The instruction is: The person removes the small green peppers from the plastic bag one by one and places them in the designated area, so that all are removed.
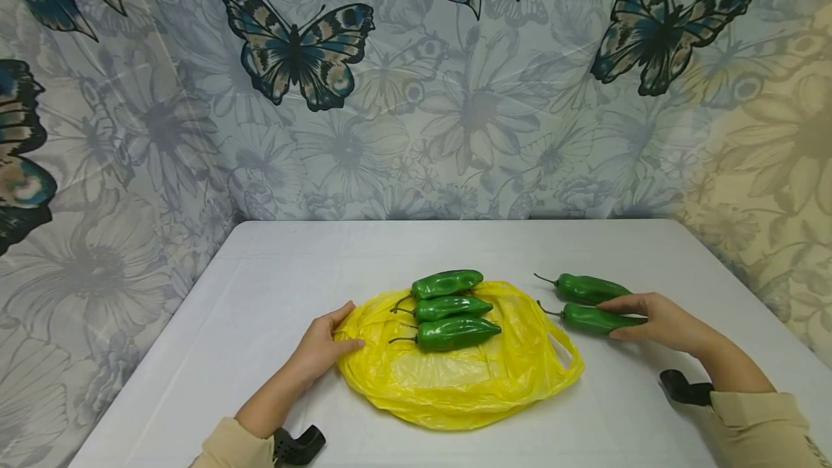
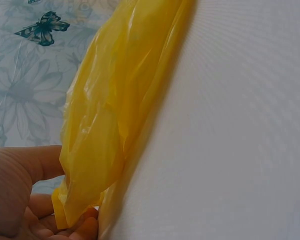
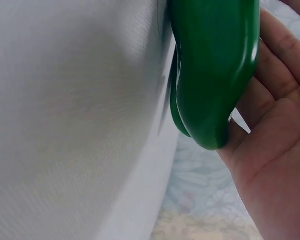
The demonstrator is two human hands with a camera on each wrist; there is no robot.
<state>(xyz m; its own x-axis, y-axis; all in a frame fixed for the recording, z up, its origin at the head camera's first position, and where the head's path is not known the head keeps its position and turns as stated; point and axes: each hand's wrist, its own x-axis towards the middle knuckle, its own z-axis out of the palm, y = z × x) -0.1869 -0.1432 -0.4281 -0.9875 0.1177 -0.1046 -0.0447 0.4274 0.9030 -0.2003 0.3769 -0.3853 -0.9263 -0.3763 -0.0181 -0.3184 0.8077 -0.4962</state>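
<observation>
1. The left hand [image 1: 318, 349] is at the left edge of the yellow bag [image 1: 442, 399]. The thumb is on one side of the plastic, the other fingers are bent on the other side, and the edge is held between them.
2. The bag lies rather flat and wrinkled on the white table [image 1: 260, 295]. At its right side there is a handle opening. If something is inside, I cannot tell.
3. On top of the bag lie three green peppers [image 1: 455, 307], side by side, glossy, with thin stems to the left.
4. To the right of the bag, on the table, is the far pepper [image 1: 588, 289], also green and shiny.
5. Just beside it is the near pepper [image 1: 594, 318], smooth, with a rounded tip.
6. The right hand [image 1: 669, 320] pinches this near pepper at its right end, between thumb and fingers.
</observation>
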